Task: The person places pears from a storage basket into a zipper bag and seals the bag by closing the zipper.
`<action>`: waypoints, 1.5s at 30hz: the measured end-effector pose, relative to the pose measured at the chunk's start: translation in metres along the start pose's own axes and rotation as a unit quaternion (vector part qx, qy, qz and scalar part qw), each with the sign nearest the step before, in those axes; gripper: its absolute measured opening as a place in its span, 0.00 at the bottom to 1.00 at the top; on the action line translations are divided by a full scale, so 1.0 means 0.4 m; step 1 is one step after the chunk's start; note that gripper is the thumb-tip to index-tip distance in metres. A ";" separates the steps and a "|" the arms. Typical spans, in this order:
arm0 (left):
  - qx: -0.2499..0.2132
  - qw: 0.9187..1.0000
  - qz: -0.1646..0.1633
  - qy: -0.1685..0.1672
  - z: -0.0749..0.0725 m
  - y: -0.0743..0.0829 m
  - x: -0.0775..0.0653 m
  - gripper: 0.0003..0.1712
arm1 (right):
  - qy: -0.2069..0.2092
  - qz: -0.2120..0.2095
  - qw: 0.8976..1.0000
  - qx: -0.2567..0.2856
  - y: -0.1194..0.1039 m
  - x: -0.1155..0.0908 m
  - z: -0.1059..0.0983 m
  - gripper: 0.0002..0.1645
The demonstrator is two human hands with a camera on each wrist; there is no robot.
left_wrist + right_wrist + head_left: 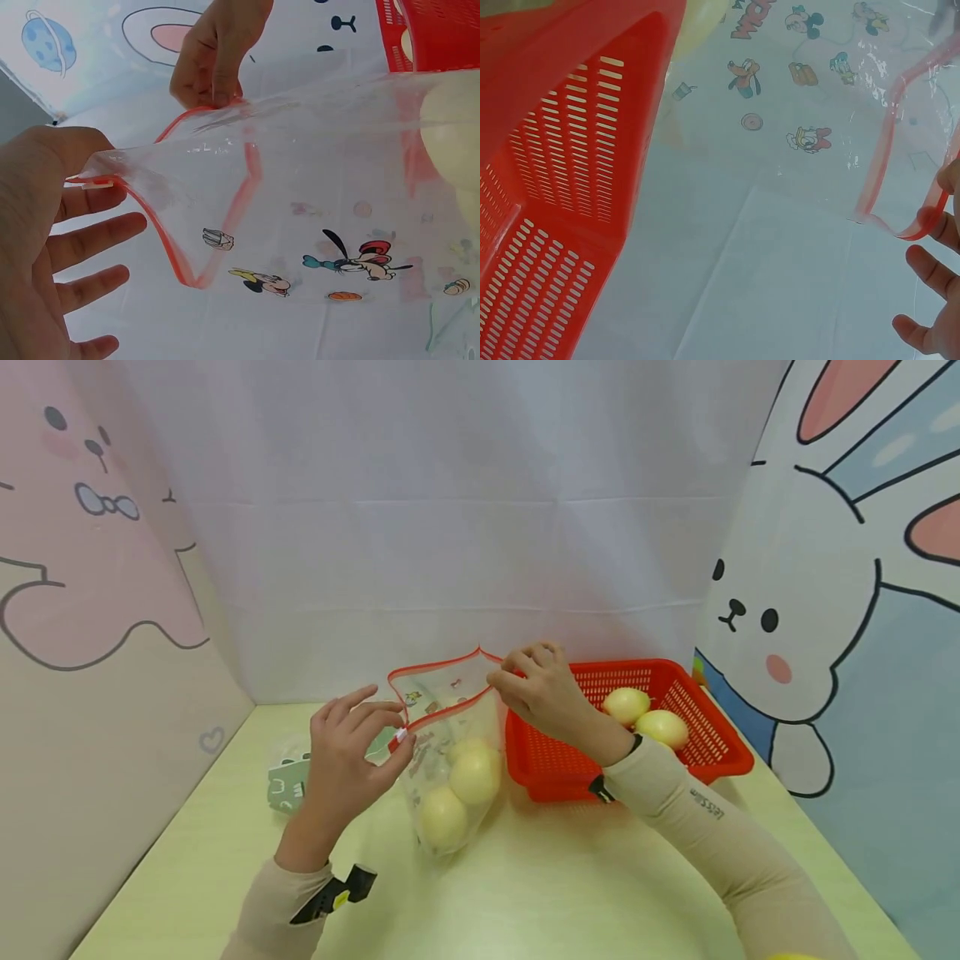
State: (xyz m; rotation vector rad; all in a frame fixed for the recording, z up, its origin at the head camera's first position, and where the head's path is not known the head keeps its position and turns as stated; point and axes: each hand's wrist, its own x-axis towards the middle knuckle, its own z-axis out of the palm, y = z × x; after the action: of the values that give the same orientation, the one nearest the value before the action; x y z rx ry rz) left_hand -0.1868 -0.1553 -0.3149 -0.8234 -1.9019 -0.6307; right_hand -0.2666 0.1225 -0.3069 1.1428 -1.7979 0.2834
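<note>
A clear zip bag (420, 768) with a red-edged, gaping mouth and printed cartoon figures stands on the table. Pale yellow, rounded fruits (476, 773) lie in its lower part. My left hand (348, 760) pinches the left end of the mouth between thumb and index finger, beside the white slider (401, 735); its other fingers are spread, as the left wrist view shows. At the opposite end of the mouth, my right hand (543, 689) pinches the red rim (930, 214) of the bag with thumb and index finger.
Right of the bag is a red slotted basket (551, 768) with more pale yellow fruits (662, 728) inside. A green printed packet (287, 783) lies behind the left hand. White cloth (450, 552) hangs along the table's back, with printed panels at both sides.
</note>
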 end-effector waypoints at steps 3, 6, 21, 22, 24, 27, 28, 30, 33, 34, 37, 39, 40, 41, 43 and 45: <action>0.000 1.000 0.004 0.007 0.002 0.004 -0.002 0.10 | 0.000 -0.004 1.000 0.007 0.002 0.000 0.001 0.08; 0.001 1.000 0.008 0.012 0.004 0.008 -0.002 0.11 | -0.004 -0.008 1.000 0.020 0.006 0.003 -0.003 0.06; 0.010 0.999 0.027 0.021 0.004 0.027 -0.013 0.11 | -0.096 -0.006 0.991 0.094 0.075 0.034 -0.029 0.19; 0.011 0.999 0.027 0.022 0.005 0.027 -0.013 0.11 | -0.104 0.000 0.990 0.091 0.085 0.036 -0.028 0.20; 0.008 0.999 0.024 0.023 0.005 0.029 -0.012 0.11 | -0.123 0.014 0.989 0.080 0.103 0.040 -0.026 0.20; 0.002 1.000 0.016 0.023 0.005 0.031 -0.012 0.09 | -0.161 0.036 0.984 0.061 0.121 0.051 -0.021 0.23; 0.000 1.000 0.013 0.022 0.005 0.032 -0.012 0.08 | -0.176 0.042 0.982 0.053 0.126 0.055 -0.019 0.24; -0.001 1.000 0.011 0.023 0.006 0.034 -0.012 0.06 | -0.206 0.052 0.976 0.042 0.130 0.065 -0.014 0.26; 0.001 1.000 0.013 0.024 0.006 0.034 -0.013 0.05 | -0.247 0.061 0.966 0.031 0.131 0.077 -0.003 0.27; 0.001 1.000 0.014 0.024 0.006 0.034 -0.013 0.06 | -0.260 0.064 0.963 0.028 0.130 0.080 0.002 0.28; 0.005 1.000 0.018 0.024 0.005 0.034 -0.012 0.07 | -0.291 0.069 0.954 0.020 0.125 0.085 0.016 0.26; 0.006 1.000 0.021 0.023 0.004 0.035 -0.012 0.07 | -0.297 0.072 0.952 0.019 0.121 0.084 0.025 0.23; 0.005 0.999 0.021 0.024 0.004 0.035 -0.012 0.07 | -0.295 0.072 0.953 0.023 0.119 0.083 0.029 0.21; 0.006 0.999 0.025 0.026 0.004 0.036 -0.012 0.07 | -0.289 0.070 0.954 0.026 0.117 0.082 0.032 0.19; 0.003 0.999 0.028 0.031 0.003 0.037 -0.013 0.07 | -0.271 0.068 0.960 0.038 0.114 0.077 0.035 0.14; 0.002 0.999 0.033 0.037 0.003 0.038 -0.015 0.07 | -0.252 0.065 0.964 0.048 0.112 0.073 0.037 0.10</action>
State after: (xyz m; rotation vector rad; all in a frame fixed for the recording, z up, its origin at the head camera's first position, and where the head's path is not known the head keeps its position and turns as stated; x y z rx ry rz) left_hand -0.1738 -0.1465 -0.3195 -0.8450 -1.8015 -0.6085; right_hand -0.3144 0.1203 -0.2788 1.2443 -2.3339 0.1643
